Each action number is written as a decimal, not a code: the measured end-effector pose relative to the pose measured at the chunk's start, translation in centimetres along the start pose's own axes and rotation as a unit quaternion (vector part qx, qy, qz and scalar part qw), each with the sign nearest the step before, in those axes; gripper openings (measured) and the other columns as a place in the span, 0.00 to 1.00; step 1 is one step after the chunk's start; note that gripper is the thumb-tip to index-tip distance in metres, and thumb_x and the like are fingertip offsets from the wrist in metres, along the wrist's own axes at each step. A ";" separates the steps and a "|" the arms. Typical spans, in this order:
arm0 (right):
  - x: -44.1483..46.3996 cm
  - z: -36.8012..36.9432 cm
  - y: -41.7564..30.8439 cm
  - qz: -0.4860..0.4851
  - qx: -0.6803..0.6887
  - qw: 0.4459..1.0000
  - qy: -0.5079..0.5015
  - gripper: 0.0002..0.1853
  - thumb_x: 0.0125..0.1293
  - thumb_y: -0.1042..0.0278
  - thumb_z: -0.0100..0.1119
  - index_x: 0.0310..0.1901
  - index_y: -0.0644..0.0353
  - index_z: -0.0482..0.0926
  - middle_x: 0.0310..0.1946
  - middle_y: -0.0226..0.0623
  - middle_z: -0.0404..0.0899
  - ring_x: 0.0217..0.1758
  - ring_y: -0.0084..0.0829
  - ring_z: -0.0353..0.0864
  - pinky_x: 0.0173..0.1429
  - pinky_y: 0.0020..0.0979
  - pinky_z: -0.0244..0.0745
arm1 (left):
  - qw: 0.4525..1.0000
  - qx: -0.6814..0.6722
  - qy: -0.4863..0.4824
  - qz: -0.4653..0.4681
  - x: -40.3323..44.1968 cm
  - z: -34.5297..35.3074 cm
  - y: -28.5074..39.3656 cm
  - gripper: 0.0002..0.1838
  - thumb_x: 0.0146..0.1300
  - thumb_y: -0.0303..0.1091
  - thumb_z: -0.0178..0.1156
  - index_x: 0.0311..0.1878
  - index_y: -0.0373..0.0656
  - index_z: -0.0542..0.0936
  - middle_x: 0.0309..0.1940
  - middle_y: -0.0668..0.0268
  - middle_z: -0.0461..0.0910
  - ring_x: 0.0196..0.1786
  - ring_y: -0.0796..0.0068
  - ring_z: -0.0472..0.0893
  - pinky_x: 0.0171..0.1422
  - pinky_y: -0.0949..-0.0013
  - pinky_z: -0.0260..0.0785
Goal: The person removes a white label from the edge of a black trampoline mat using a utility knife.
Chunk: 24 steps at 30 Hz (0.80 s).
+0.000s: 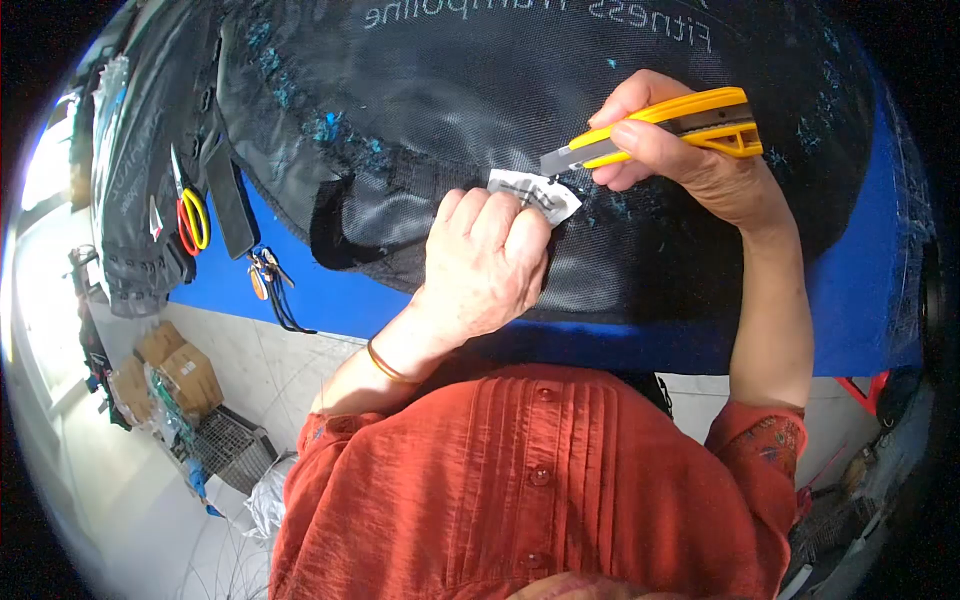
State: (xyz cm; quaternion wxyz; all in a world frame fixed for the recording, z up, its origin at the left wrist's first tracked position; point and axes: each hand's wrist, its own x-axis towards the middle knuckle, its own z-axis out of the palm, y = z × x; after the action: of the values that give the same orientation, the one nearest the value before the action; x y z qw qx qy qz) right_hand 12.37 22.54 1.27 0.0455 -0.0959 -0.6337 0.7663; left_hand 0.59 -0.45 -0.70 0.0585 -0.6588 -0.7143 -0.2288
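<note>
My right hand (705, 165) grips a yellow utility knife (705, 110), its metal end pointing left. The knife tip is at the upper edge of a white label (557, 202) with dark print. My left hand (485, 260) is closed with its fingers curled over the label's lower left part, against the black mesh trampoline mat (430, 100). What the fingertips grip is partly hidden. A bangle circles the left wrist. Blue thread scraps (330, 128) cling to the mat, and turned-around "Fitness Trampoline" lettering runs along its far part.
The mat lies on a blue-covered table (330, 295). To the left are scissors (192, 218) with red and yellow handles, a black strip (230, 195) and a small bunch of keys (265, 275). Cardboard boxes (185, 375) and a grey crate (235, 450) stand on the floor.
</note>
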 end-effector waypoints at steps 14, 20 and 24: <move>-1.0 -0.5 0.0 -0.013 -0.040 0.999 0.010 0.08 0.73 0.64 0.65 0.46 0.58 0.85 0.46 0.32 0.83 0.41 0.24 0.91 0.45 0.23 0.89 | 0.999 -0.035 0.015 -0.019 -0.4 -0.1 0.0 0.20 0.43 0.24 0.66 0.44 0.41 0.78 0.40 0.58 0.76 0.37 0.55 0.76 0.43 0.57 0.70; -1.0 -0.6 0.4 0.011 -0.034 0.999 0.005 0.09 0.73 0.61 0.64 0.44 0.58 0.85 0.47 0.30 0.83 0.41 0.25 0.91 0.44 0.22 0.89 | 1.000 -0.023 0.014 0.014 0.0 -0.4 0.0 0.25 0.46 0.23 0.67 0.53 0.39 0.82 0.53 0.58 0.81 0.41 0.62 0.79 0.45 0.62 0.73; -0.9 -0.5 0.5 0.006 -0.040 0.999 0.012 0.11 0.73 0.61 0.63 0.44 0.60 0.84 0.45 0.29 0.83 0.40 0.25 0.91 0.43 0.23 0.89 | 0.999 -0.013 0.025 0.043 -0.5 0.1 -0.5 0.19 0.53 0.30 0.67 0.51 0.39 0.84 0.51 0.62 0.81 0.38 0.68 0.78 0.43 0.65 0.72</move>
State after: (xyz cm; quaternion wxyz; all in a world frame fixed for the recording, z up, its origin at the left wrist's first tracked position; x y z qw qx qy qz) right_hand 13.41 22.78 0.76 0.0443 -0.1105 -0.6626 0.7394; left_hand 0.16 -0.82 -1.14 0.0771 -0.6840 -0.6804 -0.2517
